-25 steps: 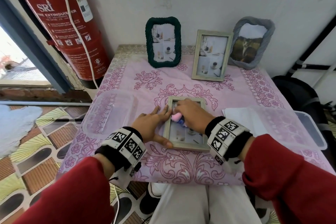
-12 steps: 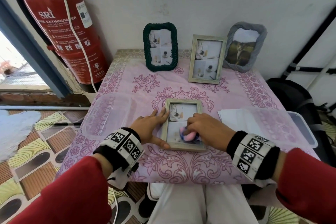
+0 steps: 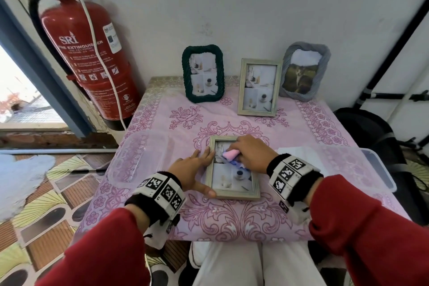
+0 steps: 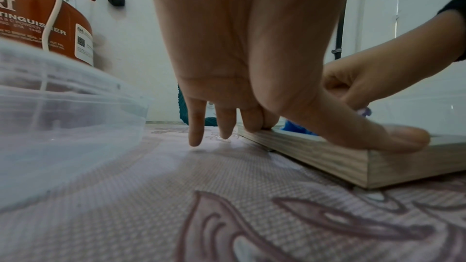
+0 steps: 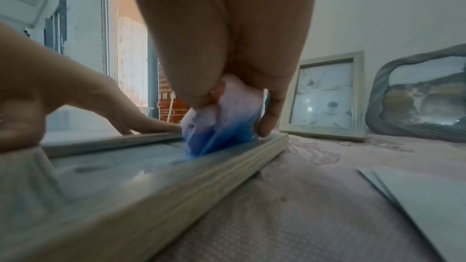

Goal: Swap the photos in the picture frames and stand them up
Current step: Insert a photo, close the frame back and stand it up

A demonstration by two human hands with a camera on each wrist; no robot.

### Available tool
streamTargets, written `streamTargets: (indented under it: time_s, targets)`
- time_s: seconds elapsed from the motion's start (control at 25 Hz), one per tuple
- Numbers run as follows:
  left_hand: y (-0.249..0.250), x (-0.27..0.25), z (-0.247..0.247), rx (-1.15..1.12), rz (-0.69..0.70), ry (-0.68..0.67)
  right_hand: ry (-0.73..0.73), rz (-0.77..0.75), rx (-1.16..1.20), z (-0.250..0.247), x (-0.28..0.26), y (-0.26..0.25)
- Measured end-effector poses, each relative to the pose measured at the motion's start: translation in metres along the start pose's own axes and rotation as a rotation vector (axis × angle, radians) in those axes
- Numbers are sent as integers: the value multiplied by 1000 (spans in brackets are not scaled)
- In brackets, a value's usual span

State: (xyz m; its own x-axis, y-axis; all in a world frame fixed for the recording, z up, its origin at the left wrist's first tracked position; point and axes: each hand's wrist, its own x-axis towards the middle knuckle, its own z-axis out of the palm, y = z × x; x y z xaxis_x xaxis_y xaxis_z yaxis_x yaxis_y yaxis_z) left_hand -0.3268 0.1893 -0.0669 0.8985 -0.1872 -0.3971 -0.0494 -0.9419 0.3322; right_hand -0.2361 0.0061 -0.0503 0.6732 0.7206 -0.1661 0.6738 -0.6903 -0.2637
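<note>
Against the wall on the left hangs one red fire extinguisher [image 3: 90, 60]. On the pink tablecloth [image 3: 232, 220] sit two clear plastic tubs: one at the left edge [image 3: 137, 158], the other at the right edge [image 3: 362, 165], with some white sheets [image 3: 299, 153] lying beside the right one.

There are four picture frames in all. Three stand at the back along the wall: a dark green frame [image 3: 203, 74], then a pale wooden frame [image 3: 259, 87], then a grey fabric frame [image 3: 304, 71]. The fourth, another pale wooden frame [image 3: 233, 190], lies flat, photo up, near the front of the table between the two hands.

The left hand [image 3: 189, 170] is spread, fingers straight, with fingertips on the frame's left rail and the thumb pressed on its near left corner. The right hand [image 3: 251, 155] has its fingers curled round one small pink and blue cloth [image 3: 229, 154] and presses it onto the glass at the upper part of the lying frame.
</note>
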Motion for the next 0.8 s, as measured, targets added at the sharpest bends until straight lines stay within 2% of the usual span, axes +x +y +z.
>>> streamTargets:
  time_s: [0.08,0.24,0.36,0.44,0.48,0.6,0.72,0.8]
  targets:
    - [1,0,-1,8,-6,-3,5,34,83,0,-7,1]
    - [6,-1,-7,-26,-19,40,10,114,410,2,-19,3]
    - [15,4,-8,-160,-28,253,147,113,573,6,-26,2]
    - [23,10,-6,-398,-69,441,263,116,614,8,-29,2]
    - [28,14,-6,-517,-102,491,310,128,622,9,-31,3]
    - [39,24,-3,-700,-185,469,386,239,577,16,-34,6]
    - [43,32,2,-763,-192,465,345,382,615,21,-36,7]
    - [44,34,4,-827,-160,478,319,396,674,23,-37,10]
